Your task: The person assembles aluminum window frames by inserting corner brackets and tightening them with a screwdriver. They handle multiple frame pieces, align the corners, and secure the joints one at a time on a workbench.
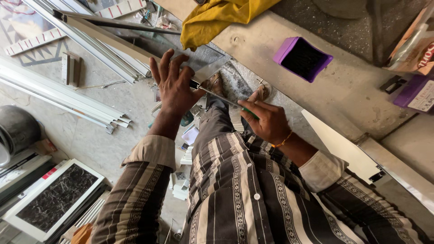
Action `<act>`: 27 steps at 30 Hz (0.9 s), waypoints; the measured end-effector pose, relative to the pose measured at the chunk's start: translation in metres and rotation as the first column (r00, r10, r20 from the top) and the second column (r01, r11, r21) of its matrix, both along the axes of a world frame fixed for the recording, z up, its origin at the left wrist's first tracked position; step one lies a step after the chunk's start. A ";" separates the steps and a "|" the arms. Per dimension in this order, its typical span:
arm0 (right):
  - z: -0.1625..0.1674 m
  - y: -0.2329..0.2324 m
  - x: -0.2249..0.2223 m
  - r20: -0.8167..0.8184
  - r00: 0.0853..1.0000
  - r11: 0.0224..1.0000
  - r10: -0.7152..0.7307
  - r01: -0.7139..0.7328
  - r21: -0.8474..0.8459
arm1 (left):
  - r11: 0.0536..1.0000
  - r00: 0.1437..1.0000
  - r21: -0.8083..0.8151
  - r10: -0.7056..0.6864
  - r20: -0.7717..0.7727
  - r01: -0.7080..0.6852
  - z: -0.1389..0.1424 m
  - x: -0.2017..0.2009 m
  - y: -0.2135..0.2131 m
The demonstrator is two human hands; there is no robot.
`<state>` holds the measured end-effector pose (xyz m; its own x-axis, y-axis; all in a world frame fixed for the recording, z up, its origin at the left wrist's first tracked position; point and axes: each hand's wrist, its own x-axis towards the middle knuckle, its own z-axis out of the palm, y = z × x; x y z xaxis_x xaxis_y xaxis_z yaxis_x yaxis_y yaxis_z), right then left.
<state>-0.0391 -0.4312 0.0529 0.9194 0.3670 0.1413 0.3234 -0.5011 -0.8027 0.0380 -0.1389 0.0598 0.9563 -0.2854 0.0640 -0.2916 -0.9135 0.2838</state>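
Above the workshop floor (99, 113), the spread left hand (174, 86) steadies the metal strip (217, 96) the right hand (266, 119) grips.

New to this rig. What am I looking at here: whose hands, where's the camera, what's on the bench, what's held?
There is no machine: a person works with bare hands, and the one camera sits on their head looking down, so you see their striped shirt, legs and the floor below.

The left hand is spread open, pressing a short metal piece near the bench edge. The right hand grips a green-handled screwdriver, its shaft reaching toward the left hand.

On the grey bench lie a purple box, open with dark contents, and a yellow cloth. Long metal profiles lie on the floor, and a framed dark marble-patterned panel sits lower left.
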 end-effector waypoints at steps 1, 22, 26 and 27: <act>-0.001 0.001 0.000 -0.026 1.000 0.998 0.008 -0.006 0.065 | 1.000 1.000 0.000 0.001 0.001 -0.001 0.001 0.000 0.000; -0.005 -0.078 -0.079 -0.123 0.952 0.958 -0.279 0.267 -0.107 | 0.999 0.998 -0.028 -0.029 0.054 0.031 0.012 0.007 -0.020; 0.013 -0.121 -0.100 -0.037 0.772 0.727 -0.634 0.580 -0.369 | 0.996 0.996 -0.036 -0.077 0.035 0.078 0.027 0.009 -0.020; 0.016 -0.130 -0.102 0.036 0.766 0.697 -0.642 0.603 -0.387 | 0.995 0.996 -0.043 -0.087 0.023 0.088 0.031 0.009 -0.018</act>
